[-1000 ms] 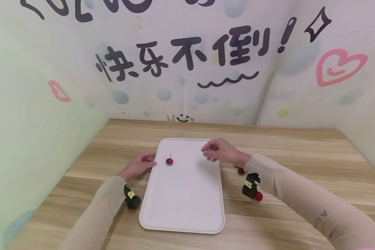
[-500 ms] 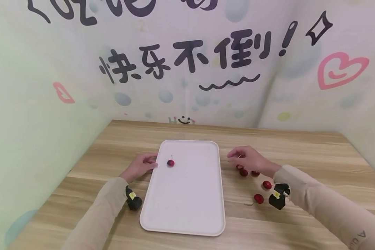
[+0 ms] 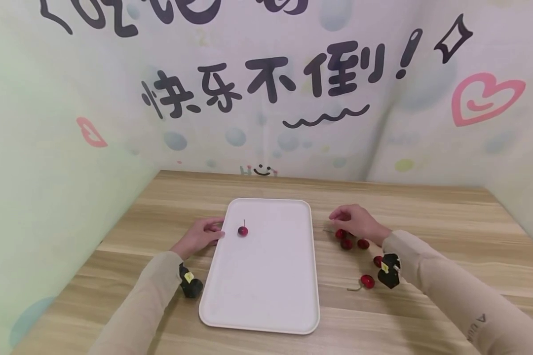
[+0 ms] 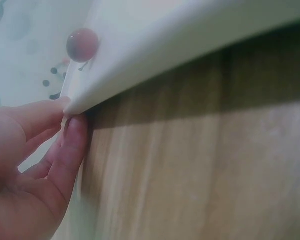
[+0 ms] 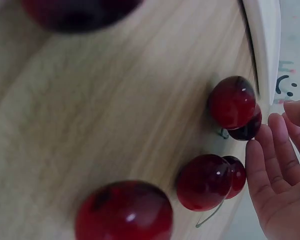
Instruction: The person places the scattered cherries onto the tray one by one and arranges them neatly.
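A white tray (image 3: 262, 281) lies on the table, and one dark red cherry (image 3: 243, 231) with its stem up sits near its far left. My left hand (image 3: 199, 237) pinches the tray's left rim; in the left wrist view the thumb and a finger (image 4: 72, 145) meet at that edge. To the right of the tray, my right hand (image 3: 357, 221) hovers at a loose group of cherries (image 3: 346, 244). Its fingers bend gently and hold nothing that I can see. In the right wrist view the fingertips come close to a cherry (image 5: 246, 125), partly hidden behind another cherry (image 5: 232, 102).
Nearer the front right lies a stemmed cherry (image 3: 367, 281), with another cherry (image 3: 378, 261) partly covered by the black right wrist camera (image 3: 389, 271). A printed curtain (image 3: 266, 133) hangs behind the wooden table (image 3: 448, 236).
My right hand has gone from above the tray's far right to the cherries beside it, uncovering several of them. The left hand has stayed at the rim.
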`<state>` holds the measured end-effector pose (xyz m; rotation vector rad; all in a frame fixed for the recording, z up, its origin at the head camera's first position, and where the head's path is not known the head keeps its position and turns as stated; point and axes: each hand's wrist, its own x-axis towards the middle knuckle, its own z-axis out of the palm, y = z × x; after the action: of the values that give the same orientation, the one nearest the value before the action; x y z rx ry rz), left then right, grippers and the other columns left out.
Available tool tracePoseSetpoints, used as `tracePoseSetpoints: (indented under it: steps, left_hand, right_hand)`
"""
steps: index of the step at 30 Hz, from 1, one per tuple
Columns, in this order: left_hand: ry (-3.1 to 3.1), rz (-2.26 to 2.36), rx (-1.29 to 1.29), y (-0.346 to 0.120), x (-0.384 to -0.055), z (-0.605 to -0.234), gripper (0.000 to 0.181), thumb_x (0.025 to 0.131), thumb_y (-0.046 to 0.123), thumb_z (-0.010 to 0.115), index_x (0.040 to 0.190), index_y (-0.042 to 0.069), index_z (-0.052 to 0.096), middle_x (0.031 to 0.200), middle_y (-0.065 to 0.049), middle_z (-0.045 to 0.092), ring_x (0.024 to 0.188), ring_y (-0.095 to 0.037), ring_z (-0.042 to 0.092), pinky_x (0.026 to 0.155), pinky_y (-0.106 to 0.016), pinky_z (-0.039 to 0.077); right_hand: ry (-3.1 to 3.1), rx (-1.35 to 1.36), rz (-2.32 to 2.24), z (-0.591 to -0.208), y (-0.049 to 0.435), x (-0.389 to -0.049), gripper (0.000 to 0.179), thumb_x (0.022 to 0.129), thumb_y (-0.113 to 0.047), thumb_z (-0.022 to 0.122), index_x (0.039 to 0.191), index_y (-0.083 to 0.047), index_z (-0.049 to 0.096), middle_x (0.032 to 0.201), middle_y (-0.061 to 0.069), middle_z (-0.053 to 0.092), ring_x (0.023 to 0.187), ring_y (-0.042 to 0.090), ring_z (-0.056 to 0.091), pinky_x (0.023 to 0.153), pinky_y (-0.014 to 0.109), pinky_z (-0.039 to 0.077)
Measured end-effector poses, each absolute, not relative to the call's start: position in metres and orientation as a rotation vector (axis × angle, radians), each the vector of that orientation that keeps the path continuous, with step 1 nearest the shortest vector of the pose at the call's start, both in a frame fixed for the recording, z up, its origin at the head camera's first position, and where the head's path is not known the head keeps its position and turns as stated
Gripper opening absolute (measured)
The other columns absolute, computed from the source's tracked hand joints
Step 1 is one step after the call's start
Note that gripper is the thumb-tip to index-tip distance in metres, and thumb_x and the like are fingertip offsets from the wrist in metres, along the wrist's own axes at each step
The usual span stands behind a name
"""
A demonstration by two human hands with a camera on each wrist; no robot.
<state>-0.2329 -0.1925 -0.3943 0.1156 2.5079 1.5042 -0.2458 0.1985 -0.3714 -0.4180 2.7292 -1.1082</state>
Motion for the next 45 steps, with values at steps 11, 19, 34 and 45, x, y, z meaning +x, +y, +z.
tracePoseSetpoints:
  steps: [11,19,34,45]
  left_hand:
    - [2.505,1.515,0.133,-0.192,-0.233,-0.393,0.045,0.084,0.001,0.057,0.126,-0.006,0.044,0.093,-0.017,0.057,0.076,-0.015,0.055,0.07,-0.028,0.052]
    - [2.533,1.479,0.136,-0.191,-0.232,-0.391,0.045,0.083,0.002,0.058,0.126,-0.004,0.045,0.093,-0.016,0.057,0.077,-0.016,0.054,0.069,-0.027,0.052]
    - [2.525,1.477,0.114,-0.192,-0.233,-0.392,0.045,0.084,0.001,0.057,0.126,-0.005,0.044,0.094,-0.016,0.056,0.078,-0.016,0.055,0.07,-0.027,0.052]
    - [2.532,1.459,0.085,-0.191,-0.231,-0.394,0.045,0.084,0.003,0.057,0.127,-0.003,0.044,0.094,-0.014,0.056,0.079,-0.016,0.054,0.07,-0.028,0.052]
  right_hand:
    - [2.742,-0.532,-1.077,-0.372,0.194,-0.248,0.017,0.082,-0.004,0.06,0.096,0.005,0.061,0.085,0.008,0.061,0.079,0.02,0.056,0.074,0.035,0.049]
    - [2.729,-0.578,-1.005,-0.375,0.191,-0.247,0.017,0.081,-0.004,0.062,0.096,0.003,0.061,0.086,0.007,0.061,0.079,0.019,0.056,0.073,0.034,0.049]
    - [2.727,-0.678,-0.965,-0.378,0.188,-0.247,0.017,0.077,-0.003,0.065,0.092,0.003,0.062,0.084,0.007,0.062,0.079,0.018,0.057,0.072,0.032,0.05]
    - [2.721,-0.704,-0.959,-0.383,0.186,-0.245,0.018,0.075,-0.006,0.069,0.09,0.002,0.063,0.084,0.007,0.063,0.078,0.017,0.059,0.073,0.032,0.049]
